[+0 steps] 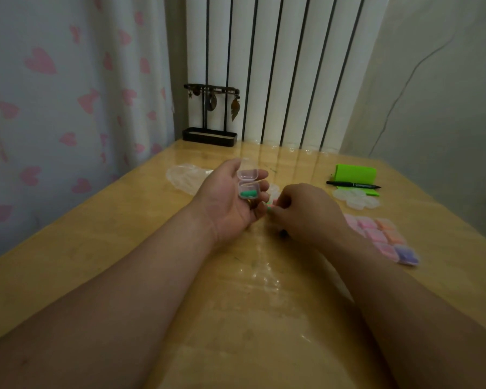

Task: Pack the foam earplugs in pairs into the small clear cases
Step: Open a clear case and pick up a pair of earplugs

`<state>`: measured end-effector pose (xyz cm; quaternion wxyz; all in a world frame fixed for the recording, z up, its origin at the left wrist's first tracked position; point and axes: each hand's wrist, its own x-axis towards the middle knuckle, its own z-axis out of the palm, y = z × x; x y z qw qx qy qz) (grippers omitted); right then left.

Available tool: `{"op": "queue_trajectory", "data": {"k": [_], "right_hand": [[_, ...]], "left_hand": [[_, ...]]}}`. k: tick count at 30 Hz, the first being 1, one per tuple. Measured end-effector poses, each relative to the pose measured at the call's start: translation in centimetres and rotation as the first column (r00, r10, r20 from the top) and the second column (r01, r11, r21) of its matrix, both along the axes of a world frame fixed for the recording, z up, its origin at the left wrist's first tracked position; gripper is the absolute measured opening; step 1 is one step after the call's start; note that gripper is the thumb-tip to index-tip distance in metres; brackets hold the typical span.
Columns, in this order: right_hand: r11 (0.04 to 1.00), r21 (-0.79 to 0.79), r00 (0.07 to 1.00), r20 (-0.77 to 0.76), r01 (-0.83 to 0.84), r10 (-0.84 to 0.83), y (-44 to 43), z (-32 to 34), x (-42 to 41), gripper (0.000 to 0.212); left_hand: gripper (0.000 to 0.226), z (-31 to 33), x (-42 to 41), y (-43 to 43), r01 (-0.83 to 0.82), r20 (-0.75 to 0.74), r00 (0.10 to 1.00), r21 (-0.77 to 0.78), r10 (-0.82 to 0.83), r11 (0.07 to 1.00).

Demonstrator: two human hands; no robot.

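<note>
My left hand (pixel 230 197) lies palm up over the table and holds a small clear case (pixel 249 184) with its lid swung open. One green foam earplug (pixel 249 194) lies in the case's lower half. Just right of it, my right hand (pixel 306 211) is curled with its fingertips pinching a second green earplug (pixel 270 209), mostly hidden, close to my left fingertips. Filled cases (pixel 382 234) with pink, orange and purple earplugs lie in rows on the table at the right.
A heap of empty clear cases (pixel 357 199) sits right of my hands, beside a green block (pixel 355 175) and a black pen (pixel 352 185). A clear plastic bag (pixel 185 175) lies behind my left hand. A black jewellery stand (pixel 210 119) stands at the table's back edge.
</note>
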<state>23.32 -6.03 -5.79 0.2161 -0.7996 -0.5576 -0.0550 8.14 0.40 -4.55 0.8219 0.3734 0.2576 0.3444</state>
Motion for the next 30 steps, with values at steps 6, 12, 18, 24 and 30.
{"op": "queue_trajectory", "data": {"k": [6, 12, 18, 24, 30], "right_hand": [[0.96, 0.279, 0.971, -0.227, -0.006, 0.072, -1.3, 1.3, 1.7, 0.008], [0.894, 0.415, 0.936, -0.219, -0.167, 0.277, -2.5, 2.5, 0.5, 0.005], [0.924, 0.279, 0.948, -0.102, -0.263, 0.3, -2.5, 1.8, -0.8, 0.009], [0.928, 0.262, 0.95, -0.097, -0.264, 0.297, -2.3, 1.6, -1.0, 0.011], [0.899, 0.421, 0.913, -0.308, -0.12, 0.266, -1.8, 1.9, 0.4, 0.013]], "left_hand": [[0.058, -0.2, 0.8, -1.0, 0.035, -0.044, 0.998, -0.009, -0.036, 0.999], [0.058, -0.5, 1.0, -1.4, 0.065, -0.059, 0.996, -0.006, -0.066, 0.998], [0.058, -0.8, 0.8, -1.3, 0.116, -0.027, 0.993, -0.031, -0.117, 0.993], [0.057, -0.8, 0.8, -1.4, 0.131, -0.023, 0.991, -0.021, -0.131, 0.991], [0.062, -0.6, 0.9, -1.4, 0.137, -0.032, 0.99, -0.027, -0.138, 0.99]]}}
